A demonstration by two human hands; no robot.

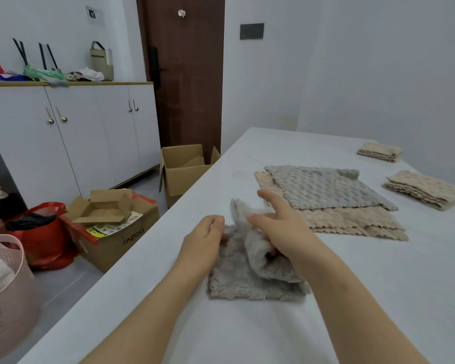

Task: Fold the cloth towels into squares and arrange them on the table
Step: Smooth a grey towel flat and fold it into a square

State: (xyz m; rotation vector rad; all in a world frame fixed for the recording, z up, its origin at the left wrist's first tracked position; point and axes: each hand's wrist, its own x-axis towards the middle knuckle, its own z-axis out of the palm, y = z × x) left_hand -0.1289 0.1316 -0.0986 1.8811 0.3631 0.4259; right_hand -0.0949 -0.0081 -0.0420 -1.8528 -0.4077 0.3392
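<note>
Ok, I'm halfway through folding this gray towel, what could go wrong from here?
1. The raised flap of the gray towel sits loosely in the right hand; it may land skewed and leave uneven edges instead of a square.
2. The left hand holds only one edge, so the bottom layer could slide on the table.
3. The right hand is close to the unfolded towels and could drag them askew.
</note>
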